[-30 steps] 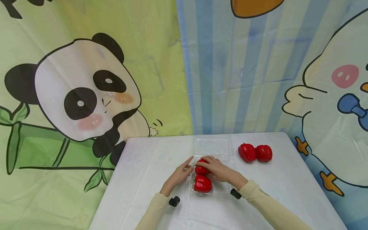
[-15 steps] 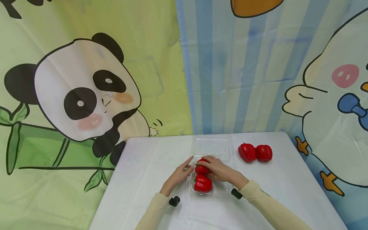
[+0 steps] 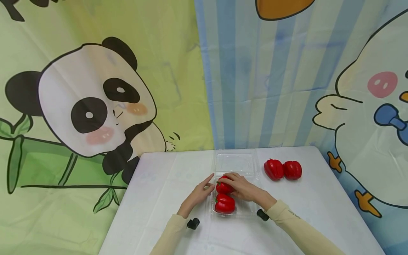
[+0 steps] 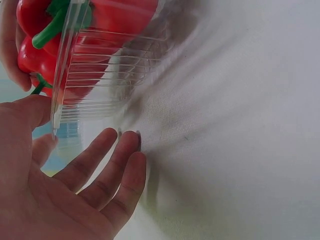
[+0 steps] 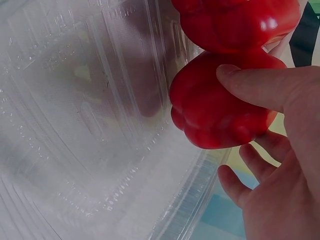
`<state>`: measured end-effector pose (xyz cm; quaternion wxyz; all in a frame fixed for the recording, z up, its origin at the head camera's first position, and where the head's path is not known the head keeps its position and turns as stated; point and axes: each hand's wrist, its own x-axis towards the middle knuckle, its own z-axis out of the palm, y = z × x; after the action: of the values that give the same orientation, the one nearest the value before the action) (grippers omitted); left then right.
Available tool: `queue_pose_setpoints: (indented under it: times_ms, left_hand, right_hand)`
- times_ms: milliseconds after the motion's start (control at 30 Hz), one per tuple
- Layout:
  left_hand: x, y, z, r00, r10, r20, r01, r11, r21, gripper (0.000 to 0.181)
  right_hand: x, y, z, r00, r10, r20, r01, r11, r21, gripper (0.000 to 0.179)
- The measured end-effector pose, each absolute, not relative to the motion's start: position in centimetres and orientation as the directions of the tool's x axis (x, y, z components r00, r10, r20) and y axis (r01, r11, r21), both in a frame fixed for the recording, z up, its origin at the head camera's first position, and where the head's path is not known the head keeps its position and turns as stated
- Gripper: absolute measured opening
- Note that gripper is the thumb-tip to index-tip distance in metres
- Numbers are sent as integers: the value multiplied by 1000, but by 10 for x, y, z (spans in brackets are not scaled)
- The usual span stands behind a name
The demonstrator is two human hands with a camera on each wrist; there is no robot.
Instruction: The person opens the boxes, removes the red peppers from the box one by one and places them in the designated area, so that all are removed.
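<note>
Two red bell peppers lie in the left part of a clear plastic clamshell box [image 3: 243, 209], whose lid [image 3: 236, 163] is folded back. My right hand [image 3: 243, 187] grips the far bell pepper [image 5: 225, 100], with the thumb on one side and fingers on the other. The near bell pepper [image 3: 225, 203] sits against it, green stem to the left. My left hand [image 3: 199, 194] is at the box's left side. In the left wrist view, its thumb and a finger touch the box rim [image 4: 62, 75], while the other fingers stretch out loosely beneath.
Two more red bell peppers, one on the left [image 3: 273, 169] and one on the right [image 3: 292, 170], lie side by side on the white table [image 3: 162, 191] at the back right. A cartoon-printed curtain [image 3: 178, 71] hangs behind the table.
Almost nothing differs. My right hand and the two peppers in the box have shifted very slightly to the right; my left hand stays in place.
</note>
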<state>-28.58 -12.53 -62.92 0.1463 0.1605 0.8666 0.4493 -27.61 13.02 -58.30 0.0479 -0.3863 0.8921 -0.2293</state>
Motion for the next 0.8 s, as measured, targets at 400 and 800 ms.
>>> queue_pose_setpoints:
  times_ms: [400, 800]
  left_hand:
    - [-286, -125, -629, -906, 409, -112, 141, 540, 829, 58]
    - [-285, -125, -628, -907, 406, -114, 141, 546, 826, 58]
  right_hand:
    - [-276, 130, -580, -706, -704, 80, -658, 609, -444, 77]
    - [-274, 130, -576, -707, -703, 83, -658, 609, -443, 77]
